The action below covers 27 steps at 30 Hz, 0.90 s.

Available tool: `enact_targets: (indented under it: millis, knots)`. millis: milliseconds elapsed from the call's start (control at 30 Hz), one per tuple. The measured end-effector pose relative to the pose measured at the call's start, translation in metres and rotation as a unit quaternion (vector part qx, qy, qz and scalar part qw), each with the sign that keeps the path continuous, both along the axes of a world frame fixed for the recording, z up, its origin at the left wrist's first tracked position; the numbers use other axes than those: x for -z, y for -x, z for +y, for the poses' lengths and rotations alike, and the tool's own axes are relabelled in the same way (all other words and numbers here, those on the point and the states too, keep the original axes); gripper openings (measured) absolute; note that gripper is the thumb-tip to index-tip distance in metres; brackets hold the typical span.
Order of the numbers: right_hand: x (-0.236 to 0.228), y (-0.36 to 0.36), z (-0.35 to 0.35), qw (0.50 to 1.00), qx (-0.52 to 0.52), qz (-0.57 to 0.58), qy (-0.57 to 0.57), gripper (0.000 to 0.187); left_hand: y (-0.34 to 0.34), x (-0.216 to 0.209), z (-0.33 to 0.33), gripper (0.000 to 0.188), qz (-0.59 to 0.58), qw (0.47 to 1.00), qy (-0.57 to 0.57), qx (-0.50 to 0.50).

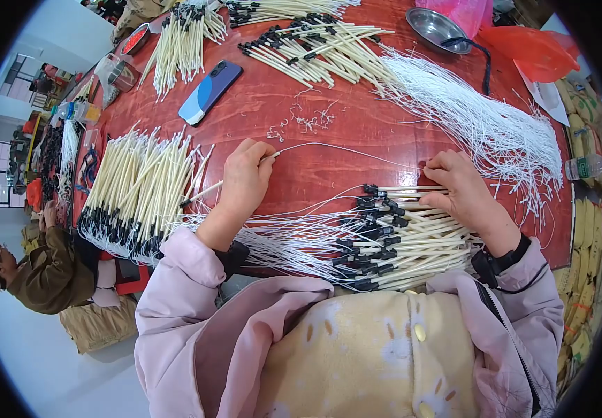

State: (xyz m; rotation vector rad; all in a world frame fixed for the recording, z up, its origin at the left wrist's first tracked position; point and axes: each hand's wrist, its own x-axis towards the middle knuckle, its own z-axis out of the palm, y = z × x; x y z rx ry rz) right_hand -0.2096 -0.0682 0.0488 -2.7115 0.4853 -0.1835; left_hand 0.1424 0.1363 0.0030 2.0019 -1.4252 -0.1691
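My left hand is closed around a thin cream-coloured rod, whose black end sticks out at the lower left. A white cord runs from the rod's other tip in a shallow arc to my right hand. There the thumb and forefinger pinch around the cord's far end; the exact grip is too small to see. Beneath my right hand lies a bundle of similar rods with black ends, white cords trailing left from it. Left of my left hand a thick row of rods leans together.
More rods and a long heap of white cords lie at the back. A phone, thread scraps and a metal bowl rest on the red table. A plastic bottle is at right; another person sits at left.
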Motion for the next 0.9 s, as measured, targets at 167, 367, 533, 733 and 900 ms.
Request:
enact_targets:
  millis: [167, 367, 533, 733, 900]
  knots:
    - [-0.001, -0.001, 0.001, 1.000, 0.001, -0.003, 0.002, 0.051, -0.002, 0.002, 0.004, 0.008, -0.023, 1.000, 0.013, 0.007]
    - [0.000, -0.002, 0.002, 1.000, 0.002, -0.016, 0.010, 0.048, 0.000, 0.000, 0.002, 0.010, 0.004, 1.000, -0.002, -0.008]
    - [-0.001, -0.005, 0.001, 1.000, 0.000, -0.004, 0.016, 0.048, 0.000, 0.000, -0.005, 0.010, 0.000, 1.000, -0.002, -0.008]
    - [-0.003, -0.005, -0.003, 1.000, -0.010, 0.001, 0.027, 0.046, 0.008, -0.005, -0.022, 0.006, -0.074, 0.997, -0.007, 0.035]
    - [-0.010, -0.011, -0.002, 0.998, -0.034, 0.048, 0.023, 0.050, 0.032, -0.008, -0.056, 0.007, -0.138, 0.984, -0.022, 0.108]
